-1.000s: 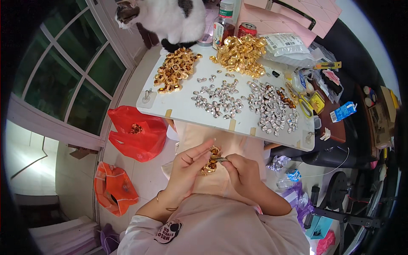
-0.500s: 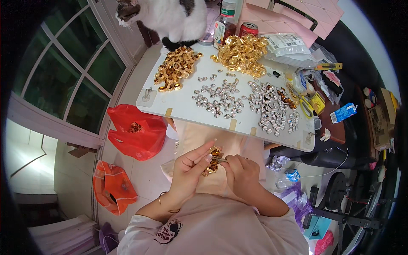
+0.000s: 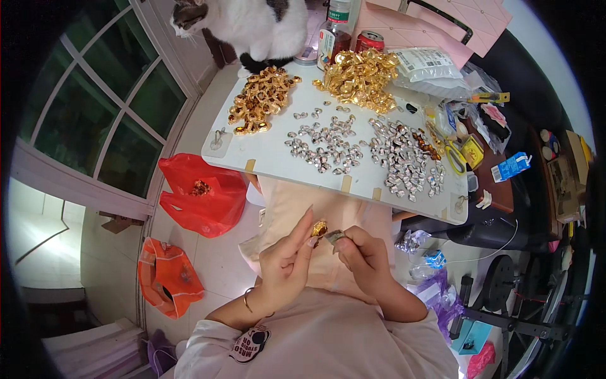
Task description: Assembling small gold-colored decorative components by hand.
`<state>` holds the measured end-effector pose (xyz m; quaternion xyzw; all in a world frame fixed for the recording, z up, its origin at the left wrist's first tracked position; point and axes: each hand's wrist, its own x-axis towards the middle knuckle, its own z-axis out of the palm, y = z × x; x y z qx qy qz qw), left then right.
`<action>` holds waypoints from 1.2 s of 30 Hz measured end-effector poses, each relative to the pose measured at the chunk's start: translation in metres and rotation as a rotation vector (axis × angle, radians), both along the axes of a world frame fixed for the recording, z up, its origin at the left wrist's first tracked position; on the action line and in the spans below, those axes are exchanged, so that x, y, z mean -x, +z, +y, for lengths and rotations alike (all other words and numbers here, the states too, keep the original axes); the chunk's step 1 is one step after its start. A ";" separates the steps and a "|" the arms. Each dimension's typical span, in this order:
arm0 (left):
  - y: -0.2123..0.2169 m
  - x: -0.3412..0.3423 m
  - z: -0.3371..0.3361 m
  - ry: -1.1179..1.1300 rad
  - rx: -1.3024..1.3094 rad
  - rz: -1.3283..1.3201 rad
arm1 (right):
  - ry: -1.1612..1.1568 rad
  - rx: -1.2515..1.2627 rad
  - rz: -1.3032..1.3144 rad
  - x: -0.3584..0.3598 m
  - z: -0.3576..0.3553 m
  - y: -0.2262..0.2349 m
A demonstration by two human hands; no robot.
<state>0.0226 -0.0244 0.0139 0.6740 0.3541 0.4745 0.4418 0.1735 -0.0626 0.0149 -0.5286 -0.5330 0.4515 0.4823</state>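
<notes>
Above my lap, my left hand (image 3: 287,258) pinches a small gold ornament (image 3: 320,228) between thumb and fingers. It is seen nearly edge-on, so most of its face is hidden. Close beside it, my right hand (image 3: 365,258) grips a short, flat greyish piece (image 3: 334,237), perhaps a metal tool; its exact kind is unclear. Its tip is next to the ornament, and I cannot tell whether they touch. On the white table ahead lie a pile of gold pieces with dark amber stones (image 3: 264,100), a heap of gold pieces (image 3: 358,79) and scattered silver-backed stones (image 3: 325,145).
A cat (image 3: 262,28) sits at the table's far left, beside a bottle (image 3: 334,35) and a red can (image 3: 370,42). Yellow scissors (image 3: 454,158) lie at the right edge. A red bag (image 3: 208,211) and an orange bag (image 3: 167,278) stand on the floor at left.
The ornament has turned in my left hand, from showing its amber stones to nearly edge-on. My right hand has drawn slightly back and turned, showing the flat greyish piece more broadly.
</notes>
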 end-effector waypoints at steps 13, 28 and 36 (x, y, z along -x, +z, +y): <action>-0.012 0.003 0.001 0.058 -0.264 0.111 | -0.053 -0.066 -0.123 0.009 0.002 -0.004; 0.001 0.010 0.011 -0.320 0.851 -0.725 | -0.010 0.150 0.439 -0.007 0.002 -0.004; -0.006 0.015 0.011 -0.477 0.907 -0.742 | 0.000 0.083 0.340 -0.006 -0.007 -0.006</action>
